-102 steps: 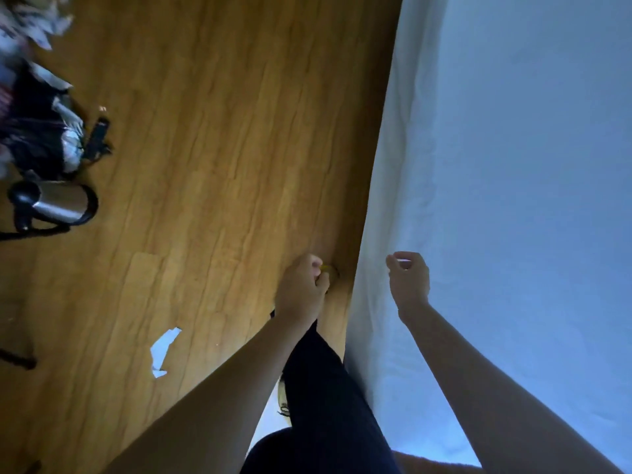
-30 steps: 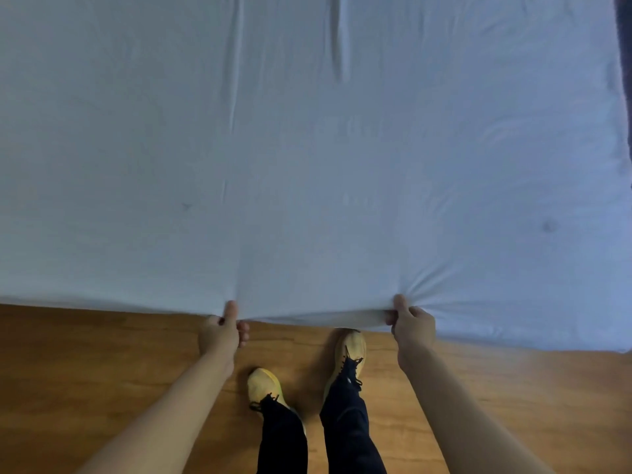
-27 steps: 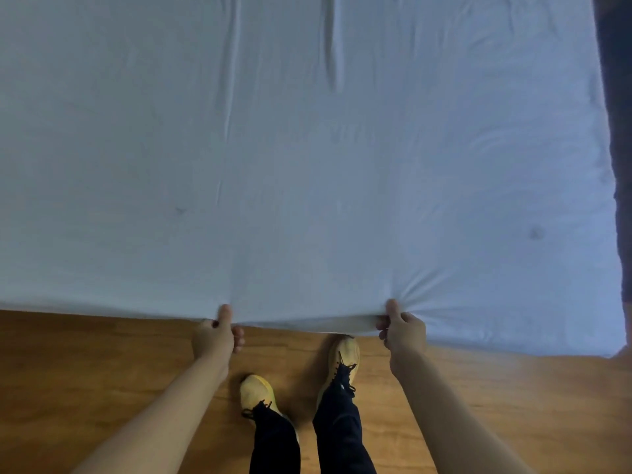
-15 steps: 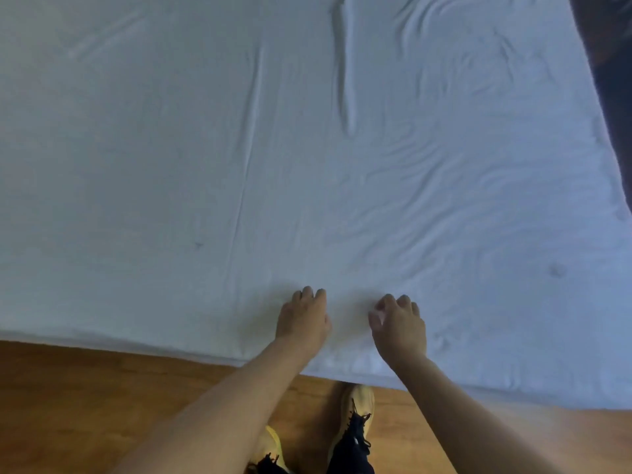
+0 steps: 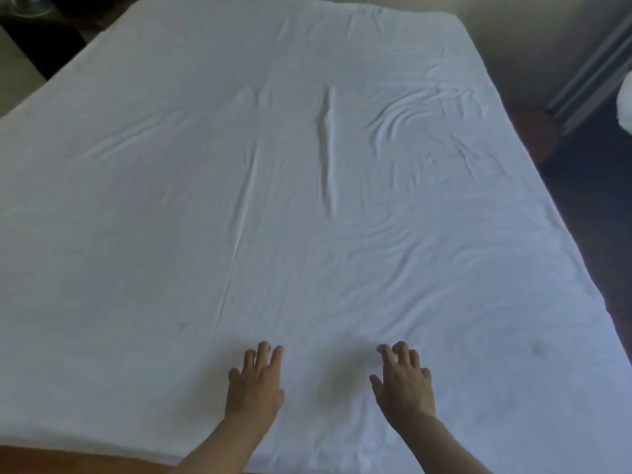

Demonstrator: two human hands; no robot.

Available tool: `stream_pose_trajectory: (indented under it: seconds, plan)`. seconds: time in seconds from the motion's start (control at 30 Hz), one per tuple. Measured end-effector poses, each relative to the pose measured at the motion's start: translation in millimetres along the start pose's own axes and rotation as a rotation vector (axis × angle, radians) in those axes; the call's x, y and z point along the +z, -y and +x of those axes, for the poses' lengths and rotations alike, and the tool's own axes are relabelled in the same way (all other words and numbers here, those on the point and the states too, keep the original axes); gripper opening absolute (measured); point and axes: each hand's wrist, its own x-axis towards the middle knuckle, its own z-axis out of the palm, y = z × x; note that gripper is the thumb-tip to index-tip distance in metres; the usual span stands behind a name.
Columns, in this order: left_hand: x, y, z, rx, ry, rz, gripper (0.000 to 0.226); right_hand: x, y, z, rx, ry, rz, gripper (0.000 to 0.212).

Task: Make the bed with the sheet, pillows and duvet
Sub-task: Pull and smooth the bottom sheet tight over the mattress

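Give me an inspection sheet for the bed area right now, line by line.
Surface: bed, covered edge to edge.
Job's things: white sheet spread flat, a long ridge and ripples mid-bed; no pillows or duvet on it.
Clutter: small dark spot on the sheet, right near corner.
Grips: left hand and right hand flat on the sheet, fingers straight, holding nothing.
Cables: nothing seen.
Surroundings: dark floor to the right; white bundle at the right edge, unclear.

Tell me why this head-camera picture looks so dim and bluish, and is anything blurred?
Head view: the light is soft and weak, so the white sheet reads blue-grey, with faint shadows beside the left hand and right hand; both sets of fingertips smear slightly, the wide lens bows the bed's edges, and the corners fall dark.
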Motion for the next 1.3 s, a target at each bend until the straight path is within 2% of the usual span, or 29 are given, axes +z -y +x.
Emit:
stream_pose_trajectory:
  seconds: [0.13, 0.27, 0.37, 0.43, 0.57, 0.63, 0.73, 0.87, 0.93, 1.1, 1.2, 1.3]
  plan:
    - [-1, -7, 1, 0.028, -0.003, -0.029, 0.065, -7, -13, 0, 0.043, 0.055, 0.001, 0.044]
    - [11, -28, -7, 0.092, 0.026, -0.031, 0.066, -2, -31, -19, 0.179, 0.161, 0.044, 0.036]
    - [26, -48, -15, 0.226, -0.036, -0.007, 0.079, 6, -55, -38, 0.323, 0.138, 0.087, 0.031]
    - [39, -64, -20, 0.322, -0.054, 0.057, 0.089, 12, -74, -51, 0.445, 0.158, 0.115, 0.039]
    - [49, -102, -28, 0.378, -0.085, 0.104, 0.080, 16, -110, -73, 0.718, 0.251, 0.205, 0.077]
    - [48, -119, -28, 0.386, -0.099, 0.121, 0.077, 13, -120, -75, 0.813, 0.349, 0.275, 0.083]
    - [51, -141, -25, 0.434, -0.116, 0.138, 0.073, 11, -124, -70, 0.913, 0.453, 0.484, 0.076]
    - [57, -160, -21, 0.517, -0.057, 0.163, 0.067, 25, -129, -72, 1.275, 0.356, 0.937, 0.072]
    - [64, -165, -17, 0.539, -0.009, 0.172, 0.065, 31, -137, -73, 1.400, 0.334, 1.073, 0.069]
    - [76, -168, -11, 0.690, -0.051, 0.249, 0.039, 45, -152, -67, 1.310, 0.212, 1.021, 0.041]
    - [77, -170, -8, 0.742, -0.005, 0.279, 0.039, 54, -155, -72, 1.262, 0.124, 0.994, 0.037]
    - [73, -171, 1, 0.809, 0.029, 0.294, 0.044, 60, -151, -77, 1.192, -0.044, 1.063, 0.033]
